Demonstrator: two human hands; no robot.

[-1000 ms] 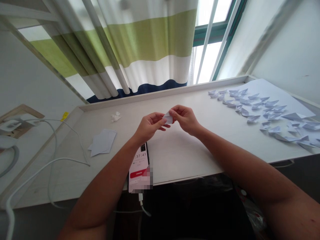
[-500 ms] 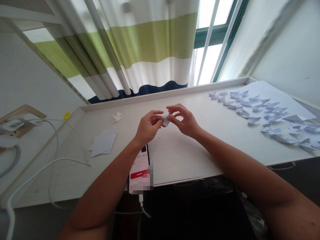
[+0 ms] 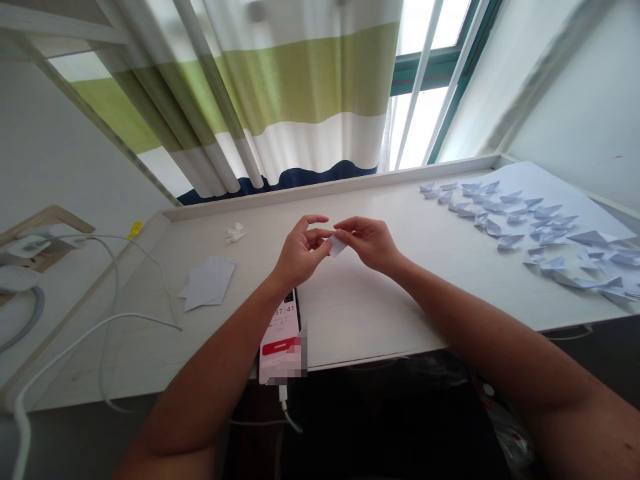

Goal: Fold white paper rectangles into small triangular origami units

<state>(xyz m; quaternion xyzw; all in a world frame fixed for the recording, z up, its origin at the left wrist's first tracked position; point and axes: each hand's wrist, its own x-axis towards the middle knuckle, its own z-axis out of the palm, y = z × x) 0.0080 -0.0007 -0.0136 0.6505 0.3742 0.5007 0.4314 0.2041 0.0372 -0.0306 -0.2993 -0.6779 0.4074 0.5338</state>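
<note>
A small folded piece of white paper (image 3: 338, 247) is held above the middle of the table between my two hands. My left hand (image 3: 300, 251) pinches its left edge between thumb and fingers, the index finger raised off it. My right hand (image 3: 371, 243) grips the paper's upper right with thumb and fingertips. The inner folds are too small to make out. On the right lie several folded paper boats (image 3: 515, 217) in loose rows. A stack of white paper sheets (image 3: 210, 283) rests left of my left hand.
A phone (image 3: 280, 340) with a cable plugged in lies at the table's front edge, under my left forearm. Crumpled white tissue (image 3: 235, 233) sits at the back left. White cables (image 3: 145, 319) and a power strip (image 3: 40, 247) occupy the left side. A curtain (image 3: 300, 87) hangs behind the table.
My right fingers have drawn together on the paper's top edge, and the paper has turned slightly. My left index finger has lifted. The view has shifted a little.
</note>
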